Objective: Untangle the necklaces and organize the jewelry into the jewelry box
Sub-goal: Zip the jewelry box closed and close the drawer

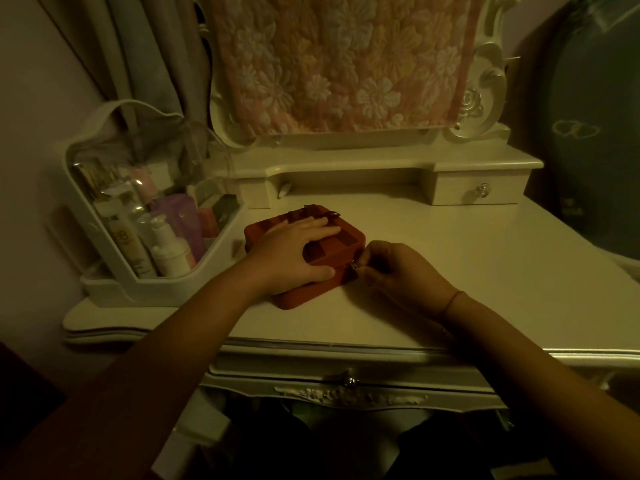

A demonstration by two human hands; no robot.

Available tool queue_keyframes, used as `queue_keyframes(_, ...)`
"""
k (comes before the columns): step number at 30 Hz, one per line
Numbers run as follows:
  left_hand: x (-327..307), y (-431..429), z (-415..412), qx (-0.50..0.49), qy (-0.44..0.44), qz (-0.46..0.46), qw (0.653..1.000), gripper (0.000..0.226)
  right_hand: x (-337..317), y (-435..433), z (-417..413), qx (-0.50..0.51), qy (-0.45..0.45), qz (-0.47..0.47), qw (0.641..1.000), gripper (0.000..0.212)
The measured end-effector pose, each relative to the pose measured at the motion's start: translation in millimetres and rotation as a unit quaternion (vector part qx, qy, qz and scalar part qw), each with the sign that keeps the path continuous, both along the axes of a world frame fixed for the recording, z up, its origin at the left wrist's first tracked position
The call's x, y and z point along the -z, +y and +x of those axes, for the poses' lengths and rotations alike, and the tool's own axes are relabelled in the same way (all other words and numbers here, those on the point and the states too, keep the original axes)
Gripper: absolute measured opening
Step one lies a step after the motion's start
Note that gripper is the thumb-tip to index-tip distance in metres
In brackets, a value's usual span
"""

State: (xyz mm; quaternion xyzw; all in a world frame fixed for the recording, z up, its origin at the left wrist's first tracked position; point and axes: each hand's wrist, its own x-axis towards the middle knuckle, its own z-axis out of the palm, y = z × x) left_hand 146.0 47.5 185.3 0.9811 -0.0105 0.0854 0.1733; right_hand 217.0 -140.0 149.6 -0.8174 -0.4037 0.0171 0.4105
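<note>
While left hand (294,252) presses flat on square rust-red jewelry box (341,278), right hand (398,270) pinches a tiny shiny piece (354,267).
Piece sits at box's near right corner, mid cream tabletop (450,244).

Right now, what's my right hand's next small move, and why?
Probably lift the small shiny piece into the open compartment beside it: your right hand pinches it at the near corner of the jewelry box while your left hand lies flat on it.
</note>
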Motion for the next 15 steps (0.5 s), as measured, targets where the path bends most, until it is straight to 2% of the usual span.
queue_keyframes(5, 3.3, 2.7, 2.6, 0.018, -0.024, -0.017, 0.999, 0.067, 6.9, 15.6, -15.4, -0.023, 0.038, 0.033, 0.998, 0.013)
queue_keyframes(9, 5.6, 18.0, 2.4, 0.039, -0.052, -0.158, 0.985, 0.048, 6.0, 6.3, -10.1, -0.022, 0.060, 0.045, 0.997, 0.011)
queue_keyframes(10, 7.9, 22.7, 2.0, 0.020, -0.070, -0.169, 0.983, 0.052, 4.7, 2.5, -7.0, -0.016, 0.067, 0.046, 0.997, 0.011)
queue_keyframes(13, 16.6, 35.7, 0.5, -0.056, -0.087, -0.157, 0.982, 0.089, -0.9, -14.9, 5.2, 0.034, 0.085, 0.059, 0.994, 0.011)
queue_keyframes(15, 20.5, 41.6, 0.7, -0.067, -0.085, -0.160, 0.981, 0.108, -5.5, -28.6, 12.7, 0.076, 0.102, 0.073, 0.989, 0.010)
